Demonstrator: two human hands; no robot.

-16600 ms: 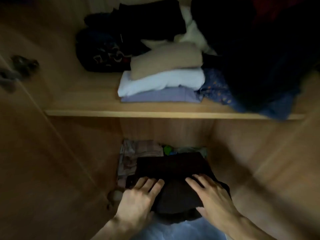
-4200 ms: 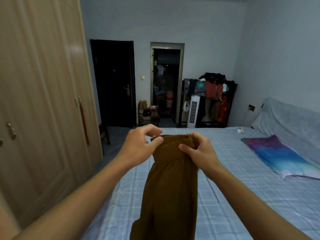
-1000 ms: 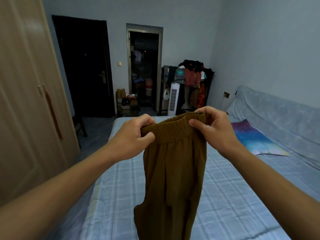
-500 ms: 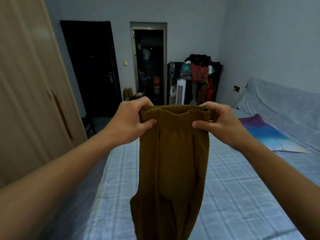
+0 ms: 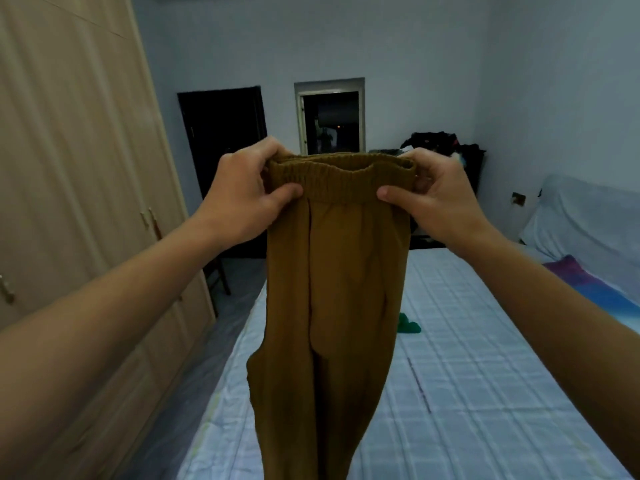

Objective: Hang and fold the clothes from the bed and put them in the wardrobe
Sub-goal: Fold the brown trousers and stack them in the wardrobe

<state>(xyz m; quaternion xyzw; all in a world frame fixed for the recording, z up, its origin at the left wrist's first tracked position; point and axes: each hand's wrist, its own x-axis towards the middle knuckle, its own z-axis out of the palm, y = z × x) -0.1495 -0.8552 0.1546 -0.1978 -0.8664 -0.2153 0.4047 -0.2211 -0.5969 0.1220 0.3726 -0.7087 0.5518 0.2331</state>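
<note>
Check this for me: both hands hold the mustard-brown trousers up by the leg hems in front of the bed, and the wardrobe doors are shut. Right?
Not quite. The head view shows the left hand and right hand gripping the mustard-brown fabric trousers by the elastic waistband, not the leg hems. They are held up in front of the pale blue checked bed, and the beige wooden wardrobe doors are shut.

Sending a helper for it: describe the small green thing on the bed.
Find the pale checked bed. Midway along it, just right of the hanging brown trousers, lies a small crumpled green cloth. It is the only green thing there; the pillow is purple-blue.
</note>
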